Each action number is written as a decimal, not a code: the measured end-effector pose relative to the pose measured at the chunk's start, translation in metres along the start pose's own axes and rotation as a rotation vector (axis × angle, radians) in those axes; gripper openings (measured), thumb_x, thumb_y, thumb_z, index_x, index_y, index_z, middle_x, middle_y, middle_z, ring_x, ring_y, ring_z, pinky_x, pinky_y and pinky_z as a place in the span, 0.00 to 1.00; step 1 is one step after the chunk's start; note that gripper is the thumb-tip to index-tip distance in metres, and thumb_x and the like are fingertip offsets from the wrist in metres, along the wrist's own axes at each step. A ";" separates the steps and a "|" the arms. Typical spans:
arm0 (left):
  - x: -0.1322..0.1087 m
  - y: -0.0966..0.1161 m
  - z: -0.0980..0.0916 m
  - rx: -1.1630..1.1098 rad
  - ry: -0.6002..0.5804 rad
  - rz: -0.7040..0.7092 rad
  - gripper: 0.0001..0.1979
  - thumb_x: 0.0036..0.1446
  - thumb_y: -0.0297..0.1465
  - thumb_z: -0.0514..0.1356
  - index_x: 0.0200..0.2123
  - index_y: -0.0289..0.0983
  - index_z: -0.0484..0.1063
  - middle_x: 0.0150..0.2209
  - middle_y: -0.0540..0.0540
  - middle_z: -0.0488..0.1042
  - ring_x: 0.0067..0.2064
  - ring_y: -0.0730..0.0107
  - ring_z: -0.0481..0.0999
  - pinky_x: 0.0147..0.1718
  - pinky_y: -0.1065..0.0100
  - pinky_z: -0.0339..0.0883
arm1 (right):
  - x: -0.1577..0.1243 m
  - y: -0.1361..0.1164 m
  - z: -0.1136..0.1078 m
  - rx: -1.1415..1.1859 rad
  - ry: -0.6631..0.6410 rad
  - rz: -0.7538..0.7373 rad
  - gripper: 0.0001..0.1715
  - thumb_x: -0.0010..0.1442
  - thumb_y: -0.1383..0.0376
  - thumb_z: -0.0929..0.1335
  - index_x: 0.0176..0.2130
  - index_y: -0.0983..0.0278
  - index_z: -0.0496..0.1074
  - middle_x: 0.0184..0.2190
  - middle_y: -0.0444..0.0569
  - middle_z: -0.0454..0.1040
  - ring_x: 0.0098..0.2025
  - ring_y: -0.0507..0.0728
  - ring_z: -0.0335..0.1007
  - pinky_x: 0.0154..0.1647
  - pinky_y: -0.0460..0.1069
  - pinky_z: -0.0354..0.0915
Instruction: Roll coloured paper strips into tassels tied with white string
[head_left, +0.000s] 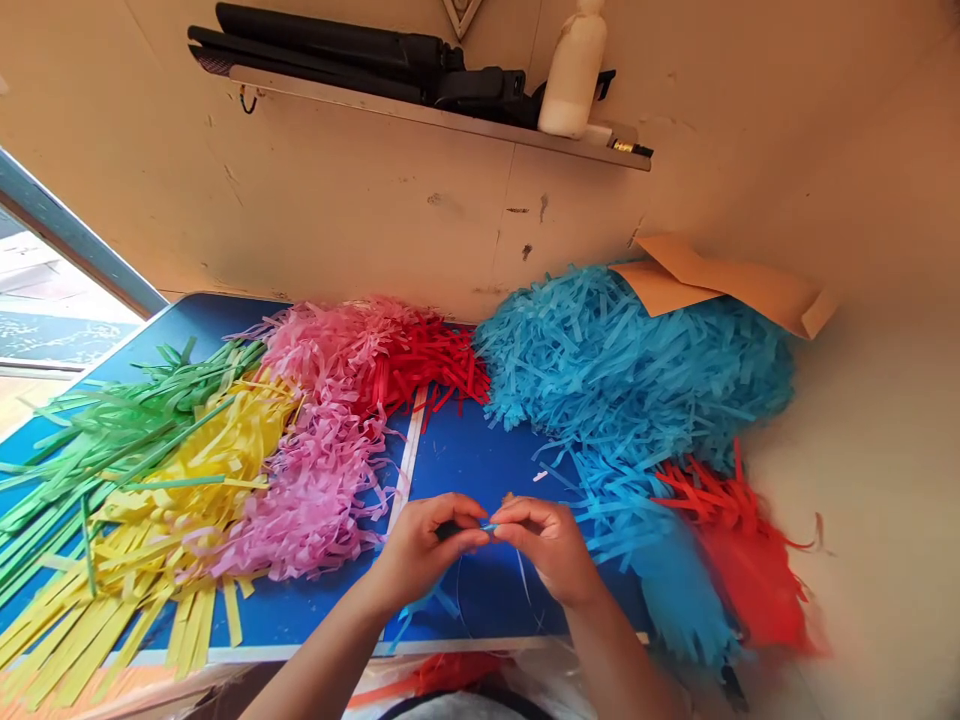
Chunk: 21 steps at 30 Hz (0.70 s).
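Above the blue table (480, 450), my left hand (433, 548) and my right hand (546, 548) face each other, fingertips nearly touching. Both are closed in a pinch on a small blue paper strip (489, 527), which bridges the narrow space between them. Most of the strip is covered by my fingers. A thin clear string (523, 580) dangles below my right hand, and a fine loop drops near my left. Light blue paper fringe (431, 606) shows beneath my left wrist.
Left lie green strips (157, 420), yellow strips (202, 470) and pink fringe (315, 480). Red fringe (427, 365) lies behind. A large blue fringe pile (630, 370) stands right, topped by brown card (720, 280), with red paper (750, 560) beside it. A wall shelf (450, 118) holds a white bottle (574, 75).
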<state>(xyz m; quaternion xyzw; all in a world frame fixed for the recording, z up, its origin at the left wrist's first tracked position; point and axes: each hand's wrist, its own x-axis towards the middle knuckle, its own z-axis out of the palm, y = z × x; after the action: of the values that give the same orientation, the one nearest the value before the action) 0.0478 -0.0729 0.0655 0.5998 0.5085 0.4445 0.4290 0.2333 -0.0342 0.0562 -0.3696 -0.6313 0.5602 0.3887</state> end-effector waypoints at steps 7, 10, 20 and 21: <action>0.008 -0.001 -0.007 0.193 0.040 0.070 0.08 0.56 0.37 0.65 0.30 0.40 0.79 0.27 0.48 0.81 0.28 0.70 0.79 0.31 0.71 0.72 | 0.008 -0.005 -0.001 -0.164 0.052 -0.122 0.06 0.61 0.62 0.71 0.32 0.60 0.78 0.30 0.45 0.78 0.33 0.54 0.73 0.35 0.48 0.68; 0.008 -0.001 -0.009 0.226 0.101 0.147 0.06 0.57 0.35 0.64 0.34 0.39 0.79 0.33 0.45 0.82 0.35 0.66 0.81 0.35 0.69 0.74 | 0.011 -0.007 0.000 -0.217 0.070 -0.122 0.06 0.61 0.62 0.70 0.33 0.60 0.78 0.30 0.45 0.78 0.34 0.55 0.74 0.36 0.48 0.69; -0.002 -0.010 0.001 0.377 0.270 0.451 0.03 0.60 0.28 0.62 0.35 0.41 0.76 0.33 0.50 0.82 0.34 0.71 0.81 0.50 0.61 0.71 | 0.006 -0.003 0.012 -0.292 0.095 -0.177 0.05 0.62 0.65 0.70 0.35 0.59 0.78 0.32 0.45 0.80 0.35 0.55 0.76 0.39 0.48 0.70; -0.003 -0.010 0.001 0.383 0.269 0.447 0.03 0.60 0.28 0.62 0.35 0.41 0.76 0.33 0.50 0.81 0.35 0.71 0.81 0.50 0.61 0.71 | 0.005 -0.003 0.012 -0.307 0.098 -0.189 0.05 0.62 0.65 0.70 0.34 0.59 0.77 0.32 0.45 0.80 0.35 0.55 0.76 0.39 0.48 0.70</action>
<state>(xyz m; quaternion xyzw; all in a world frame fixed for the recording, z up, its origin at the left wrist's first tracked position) 0.0462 -0.0744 0.0549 0.7025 0.4906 0.4992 0.1290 0.2198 -0.0352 0.0583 -0.3906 -0.7215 0.3996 0.4088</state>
